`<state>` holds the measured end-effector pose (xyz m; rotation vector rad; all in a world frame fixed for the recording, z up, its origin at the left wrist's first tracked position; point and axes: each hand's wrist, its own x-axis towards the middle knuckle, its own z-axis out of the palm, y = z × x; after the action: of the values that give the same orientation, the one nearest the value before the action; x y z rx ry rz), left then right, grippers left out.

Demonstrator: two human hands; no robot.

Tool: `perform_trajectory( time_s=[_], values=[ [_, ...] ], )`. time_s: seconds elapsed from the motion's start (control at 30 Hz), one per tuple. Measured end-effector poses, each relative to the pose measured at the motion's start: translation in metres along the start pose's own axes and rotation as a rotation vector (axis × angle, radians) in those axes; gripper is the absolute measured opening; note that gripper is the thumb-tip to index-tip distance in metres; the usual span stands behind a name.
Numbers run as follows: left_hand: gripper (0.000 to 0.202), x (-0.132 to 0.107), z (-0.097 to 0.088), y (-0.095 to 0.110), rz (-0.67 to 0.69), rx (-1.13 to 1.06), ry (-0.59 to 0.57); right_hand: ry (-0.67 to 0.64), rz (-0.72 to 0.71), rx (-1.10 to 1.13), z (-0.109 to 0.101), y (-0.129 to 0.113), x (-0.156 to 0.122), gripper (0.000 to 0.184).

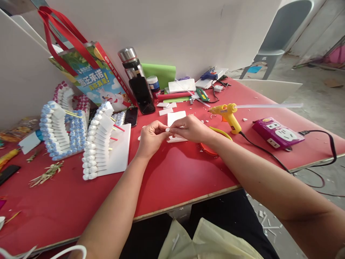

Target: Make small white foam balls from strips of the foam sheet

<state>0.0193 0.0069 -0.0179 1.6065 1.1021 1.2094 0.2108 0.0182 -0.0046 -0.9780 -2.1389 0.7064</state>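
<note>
My left hand (pixel 151 138) and my right hand (pixel 190 128) meet above the red table (pixel 172 176), both pinched on one small white foam piece (pixel 167 129) held between the fingertips. Under them lies a white foam strip (pixel 175 118) with more white scraps (pixel 166 108) behind it. A white foam model (pixel 104 147) of stacked rods on a white base stands just left of my left hand. A yellow glue gun (pixel 229 115) with a long clear glue stick rests to the right of my right hand.
A blue-and-white rod model (pixel 60 131) stands further left. A red-handled bag (pixel 91 75), steel flask (pixel 130 61) and two phones (pixel 141 95) line the back. A purple power strip (pixel 275 133) with black cable sits right. A grey chair (pixel 280 36) stands beyond.
</note>
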Motion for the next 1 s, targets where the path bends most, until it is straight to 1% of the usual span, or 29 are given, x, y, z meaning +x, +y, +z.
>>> perform_trajectory(
  time_s=[0.1, 0.2, 0.3, 0.37, 0.47, 0.53, 0.63, 0.73, 0.87, 1.0],
  values=[
    [0.03, -0.001, 0.001, -0.001, 0.0, 0.025, -0.01, -0.027, 0.002, 0.0, 0.0, 0.001, 0.0, 0.026],
    [0.031, -0.003, 0.003, -0.002, -0.001, 0.057, -0.017, -0.014, 0.025, -0.035, 0.002, 0.002, 0.001, 0.024],
    [0.031, -0.003, 0.004, -0.004, 0.001, 0.092, -0.012, 0.007, 0.088, -0.081, 0.006, 0.003, 0.003, 0.026],
    [0.031, -0.002, 0.004, -0.006, -0.014, 0.072, -0.025, 0.027, 0.13, -0.083, 0.009, 0.005, 0.004, 0.027],
    [0.033, 0.001, 0.003, -0.007, -0.058, -0.005, -0.082, 0.06, 0.16, -0.033, 0.011, 0.01, 0.006, 0.028],
    [0.034, 0.003, 0.002, -0.008, -0.079, -0.043, -0.097, 0.061, 0.173, 0.029, 0.011, 0.014, 0.007, 0.028],
    [0.035, 0.004, 0.002, -0.007, -0.091, -0.071, -0.053, 0.044, 0.216, 0.125, 0.009, 0.017, 0.008, 0.027],
    [0.035, 0.004, 0.002, -0.005, -0.121, -0.118, -0.01, 0.067, 0.261, 0.185, 0.006, 0.016, 0.009, 0.021],
    [0.034, 0.004, 0.001, -0.002, -0.171, -0.187, -0.034, 0.11, 0.25, 0.144, 0.005, 0.011, 0.009, 0.015],
    [0.034, 0.003, 0.002, 0.0, -0.147, -0.203, -0.041, 0.131, 0.176, 0.071, 0.006, 0.007, 0.006, 0.015]
  ],
)
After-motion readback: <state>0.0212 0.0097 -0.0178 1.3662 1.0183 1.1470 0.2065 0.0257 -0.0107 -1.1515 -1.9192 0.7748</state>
